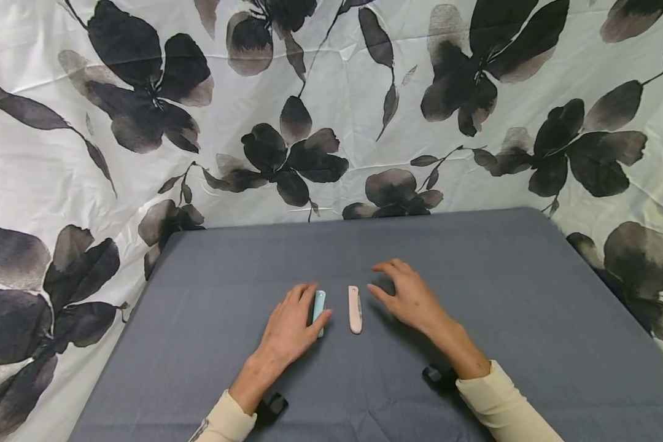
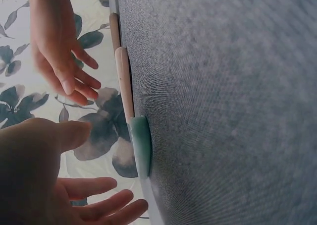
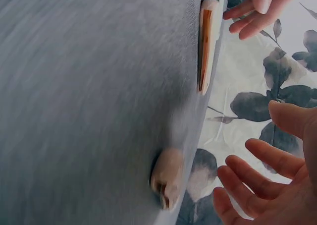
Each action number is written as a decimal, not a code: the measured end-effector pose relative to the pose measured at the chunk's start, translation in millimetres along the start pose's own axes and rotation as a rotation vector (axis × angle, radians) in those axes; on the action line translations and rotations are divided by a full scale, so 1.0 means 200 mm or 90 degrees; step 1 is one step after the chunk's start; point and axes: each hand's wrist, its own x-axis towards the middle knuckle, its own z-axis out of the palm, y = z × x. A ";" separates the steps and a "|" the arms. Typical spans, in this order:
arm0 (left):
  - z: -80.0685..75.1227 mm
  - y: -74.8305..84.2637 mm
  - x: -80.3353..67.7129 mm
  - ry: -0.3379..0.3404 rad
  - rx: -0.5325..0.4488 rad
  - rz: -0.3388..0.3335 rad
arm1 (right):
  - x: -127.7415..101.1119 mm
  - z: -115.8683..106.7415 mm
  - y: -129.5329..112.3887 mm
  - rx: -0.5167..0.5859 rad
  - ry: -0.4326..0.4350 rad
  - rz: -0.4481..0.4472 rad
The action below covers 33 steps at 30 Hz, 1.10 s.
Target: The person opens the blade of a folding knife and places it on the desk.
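Near frame center, mint case (image 1: 320,310) was touched by left hand (image 1: 288,328); pink case (image 1: 355,309) lay ungrasped; right hand (image 1: 409,296) hovered, fingers spread. Nothing lifted yet.

the head view looks forward and down from above onto the grey tabletop (image 1: 475,276), taking in both hands and the flowered cloth (image 1: 331,110) behind. each wrist view sits close and low beside its palm, turned sideways, skimming the tabletop. all three share the pale pink folded knife (image 1: 355,309) lying between the hands
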 end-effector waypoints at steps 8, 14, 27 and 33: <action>0.00 0.01 -0.01 0.004 0.012 0.000 | 0.01 0.07 -0.05 0.048 -0.036 0.021; 0.00 0.00 -0.02 0.014 0.032 -0.005 | 0.04 0.09 -0.09 0.057 -0.054 0.008; 0.01 0.01 -0.01 -0.001 0.032 -0.010 | 0.10 0.12 -0.13 0.085 -0.091 -0.010; 0.01 0.00 -0.02 -0.011 0.024 -0.020 | 0.12 0.15 -0.15 0.084 -0.108 -0.008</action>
